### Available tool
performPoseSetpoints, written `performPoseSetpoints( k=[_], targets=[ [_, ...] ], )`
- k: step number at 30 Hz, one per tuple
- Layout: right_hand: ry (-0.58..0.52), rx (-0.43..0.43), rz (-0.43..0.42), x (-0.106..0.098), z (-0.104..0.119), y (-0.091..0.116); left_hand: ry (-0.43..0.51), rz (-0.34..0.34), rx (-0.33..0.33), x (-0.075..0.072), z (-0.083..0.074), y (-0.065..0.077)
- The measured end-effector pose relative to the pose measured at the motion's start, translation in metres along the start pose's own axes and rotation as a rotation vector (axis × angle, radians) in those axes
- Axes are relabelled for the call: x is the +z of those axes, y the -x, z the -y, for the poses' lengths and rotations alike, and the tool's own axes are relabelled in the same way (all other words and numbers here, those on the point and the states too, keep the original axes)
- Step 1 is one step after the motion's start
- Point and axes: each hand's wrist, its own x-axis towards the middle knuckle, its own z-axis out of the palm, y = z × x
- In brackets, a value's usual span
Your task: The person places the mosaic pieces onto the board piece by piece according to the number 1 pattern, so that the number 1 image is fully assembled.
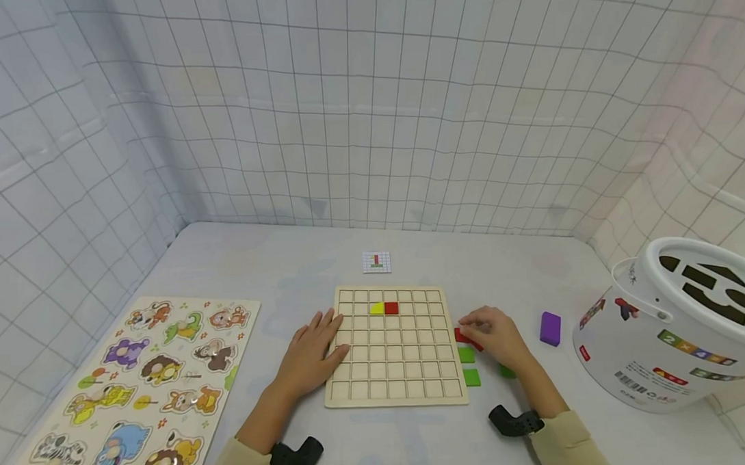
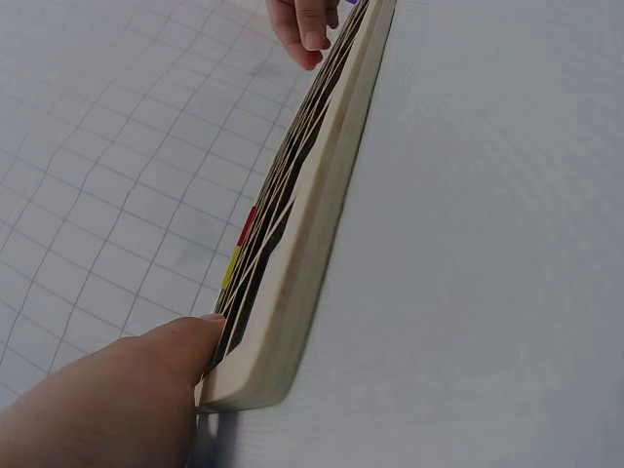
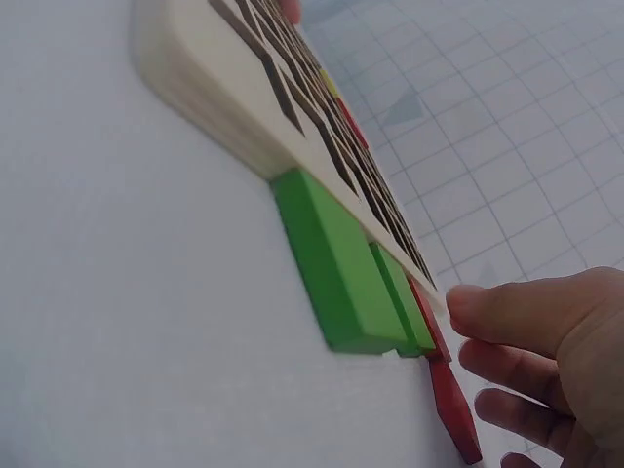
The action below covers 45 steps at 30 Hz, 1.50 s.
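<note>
The left hand (image 1: 309,354) lies with fingers extended, thumb on the wooden grid board's (image 1: 397,401) left edge; the right hand (image 1: 496,336), fingers loosely bent, is beside its right edge.

A square pale-wood grid board (image 1: 386,356) lies flat, lower centre of the head view, bearing a yellow piece (image 1: 377,309) and red square (image 1: 391,308) near its top. Red blocks (image 3: 453,414) lie just beside its right edge.
</note>
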Motion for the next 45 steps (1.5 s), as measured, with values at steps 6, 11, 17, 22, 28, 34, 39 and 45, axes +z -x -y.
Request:
performPoseSetpoints(
  k=[6, 11, 17, 22, 28, 34, 39, 45],
  targets=[
    [0.028, -0.054, 0.035, -0.001, -0.004, 0.002, 0.005, -0.007, 0.002, 0.001, 0.0, 0.001],
    [0.017, -0.058, 0.041, 0.001, -0.003, 0.002, 0.002, -0.007, 0.008, 0.001, 0.001, 0.001],
    [-0.028, 0.003, 0.043, 0.004, 0.001, 0.004, 0.0, -0.01, 0.008, 0.0, 0.0, 0.001],
    [-0.027, 0.001, 0.017, 0.005, 0.004, 0.004, 0.0, -0.005, 0.006, -0.001, 0.0, 0.001],
    [-0.05, 0.006, 0.002, 0.005, 0.006, 0.003, -0.009, -0.001, 0.003, 0.0, 0.001, 0.0],
    [-0.124, -0.013, 0.01, 0.004, 0.009, 0.001, -0.013, -0.023, 0.021, 0.0, 0.001, 0.001],
    [-0.153, -0.038, 0.024, 0.007, 0.015, -0.003, -0.021, -0.015, 0.015, 0.0, 0.001, 0.001],
    [-0.148, -0.065, 0.034, 0.016, 0.021, -0.008, -0.011, 0.0, 0.004, -0.001, -0.001, 0.001]
  ],
)
